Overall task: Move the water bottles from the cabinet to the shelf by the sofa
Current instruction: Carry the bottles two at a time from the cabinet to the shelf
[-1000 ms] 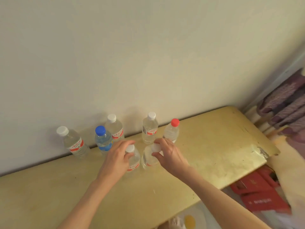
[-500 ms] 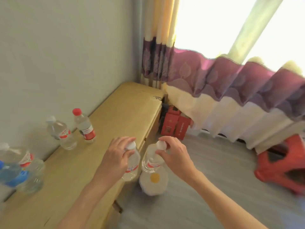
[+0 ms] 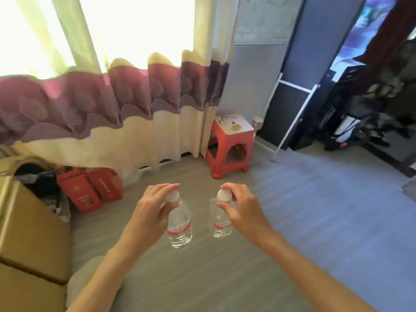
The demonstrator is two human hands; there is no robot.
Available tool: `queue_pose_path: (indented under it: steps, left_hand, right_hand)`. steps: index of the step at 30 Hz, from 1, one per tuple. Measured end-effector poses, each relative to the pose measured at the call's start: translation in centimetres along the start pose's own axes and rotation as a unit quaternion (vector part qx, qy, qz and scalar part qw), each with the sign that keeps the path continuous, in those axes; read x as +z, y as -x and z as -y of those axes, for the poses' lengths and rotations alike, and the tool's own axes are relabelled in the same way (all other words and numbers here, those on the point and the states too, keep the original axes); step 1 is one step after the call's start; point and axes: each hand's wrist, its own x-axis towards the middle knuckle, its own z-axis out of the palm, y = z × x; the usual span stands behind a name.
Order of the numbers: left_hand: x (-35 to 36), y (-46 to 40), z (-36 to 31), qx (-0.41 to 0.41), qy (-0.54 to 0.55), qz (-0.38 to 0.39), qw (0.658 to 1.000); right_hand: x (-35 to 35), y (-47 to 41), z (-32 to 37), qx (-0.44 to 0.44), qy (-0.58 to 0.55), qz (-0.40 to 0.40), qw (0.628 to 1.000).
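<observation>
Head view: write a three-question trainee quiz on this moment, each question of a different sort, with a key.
1. True or false: the left hand and the right hand each hold a water bottle by its top.
2. Multiple choice: the red plastic stool stands
A. on the cardboard box
B. on the floor by the curtain's right edge
C. between the two bottles
3. Fill in: the left bottle and the right bottle both have caps coloured ____.

Key: 1 true; 2 B; 3 white. The bottles hang upright over the grey floor; the red cartons lie below the curtain.
</observation>
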Motion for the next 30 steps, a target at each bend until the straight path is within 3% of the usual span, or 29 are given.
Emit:
queue_pose_path:
  steps: [6,11,19,26,30]
  left_hand:
    - [12.8,-8.5,-9.9,0.112,0.042,0.112,0.986]
    - [22.8,-15.4,-17.0,0.186,0.064,0.176,0.965]
    - [39.0,-28.5,-27.2,0.245,0.114,0.282,0.921]
    - [51.5,-40.3,-38.1,0.307,0.141,0.352,0.873]
    - [58.0,-45.4,-43.6,0.317,0.145,0.360,0.865]
  right_hand:
    - [-12.5,2.3,-11.4,0.122,0.027,-0.117,0.985]
    - [-19.8,3.6,-19.8,0.230,0.030,-0.223,0.947]
    - [-30.7,1.5,-33.9,0.356,0.025,-0.292,0.887]
    - [-41.4,-3.0,-44.2,0.403,0.043,-0.353,0.843]
    - [-47.5,-5.4,-50.1,0.403,0.071,-0.393,0.823]
